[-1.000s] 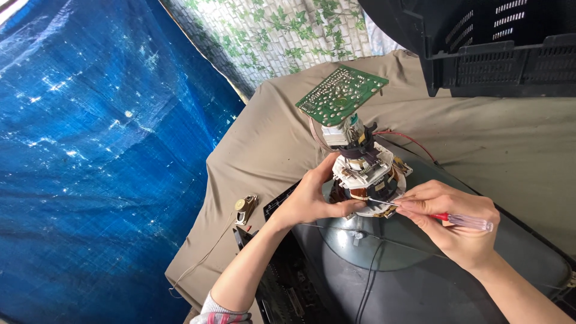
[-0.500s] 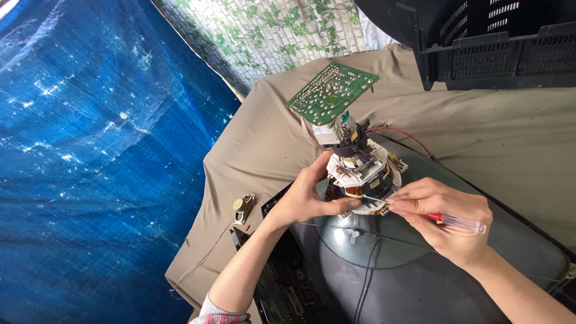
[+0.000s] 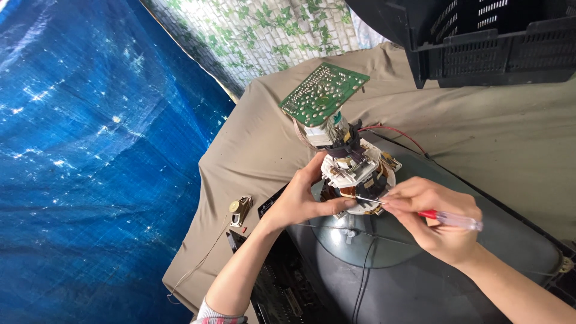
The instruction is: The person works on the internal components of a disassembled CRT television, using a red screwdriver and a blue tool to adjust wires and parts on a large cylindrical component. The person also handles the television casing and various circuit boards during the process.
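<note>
Change since earlier frames: screwdriver tip now sits closer in against the yoke; both hands otherwise much as before.
Landmark: grey picture tube (image 3: 420, 270), lying face down on the cloth-covered tabletop (image 3: 510, 126).
Deflection yoke (image 3: 358, 176): on the tube's neck, green circuit board (image 3: 323, 93) above it.
Left hand (image 3: 300, 201): fingers curled round the yoke's left side, steadying it.
Right hand (image 3: 438, 222): fingers closed on a red-handled screwdriver (image 3: 420, 213), right of the yoke.
Tip contact: probably at a clamp; unclear.
Handling: glass neck fragile, windings stiff; grip the plastic collar.
Small metal part (image 3: 240, 210): left of the tube.
</note>
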